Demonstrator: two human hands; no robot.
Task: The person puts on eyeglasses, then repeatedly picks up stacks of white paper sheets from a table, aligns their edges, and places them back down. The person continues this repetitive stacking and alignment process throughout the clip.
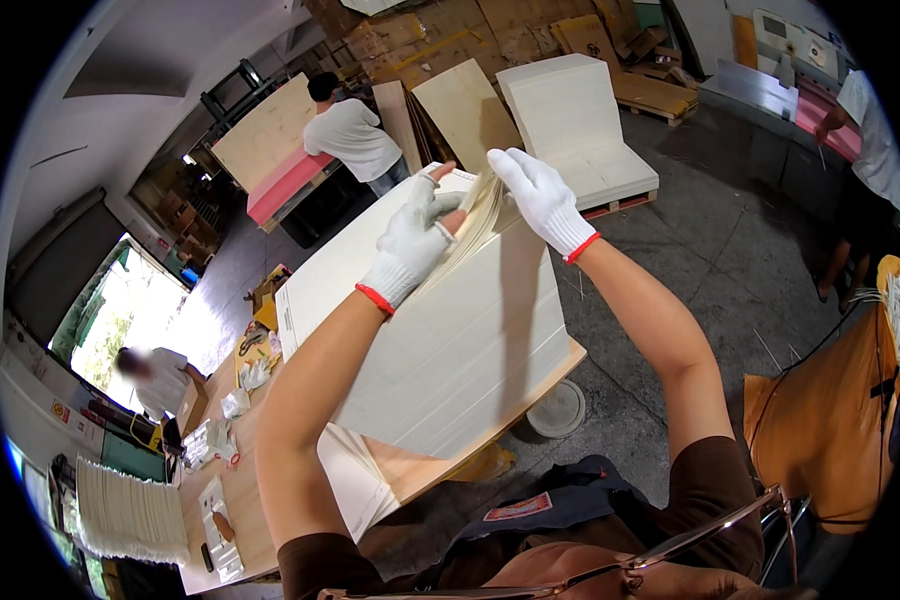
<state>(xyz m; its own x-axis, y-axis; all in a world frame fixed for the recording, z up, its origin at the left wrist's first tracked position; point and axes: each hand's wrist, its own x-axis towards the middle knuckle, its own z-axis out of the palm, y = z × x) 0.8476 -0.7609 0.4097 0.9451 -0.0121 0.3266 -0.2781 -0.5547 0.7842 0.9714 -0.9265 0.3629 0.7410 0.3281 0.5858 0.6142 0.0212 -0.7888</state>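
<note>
- A thick stack of large, pale cream paper sheets [450,340] is lying on a light wooden board, directly in front of the person and stretching away from them; the sheets at its far end [485,205] are being lifted and fanned upward.
- The left hand [415,240], in a white knit glove with a red cuff, is gripping the raised sheet edges, fingers curled closed around them with the thumb on top.
- The right hand [540,195], in a matching white glove, is pressing against the same fanned edges from the other side, fingers partly bent and pinching the sheets.
- More pale sheets [355,480] are hanging off the near corner of the board.
- A second white stack on a pallet [580,130] is sitting beyond, on the grey concrete floor [710,250].
- A person in a white shirt [355,135] is standing further back.
</note>
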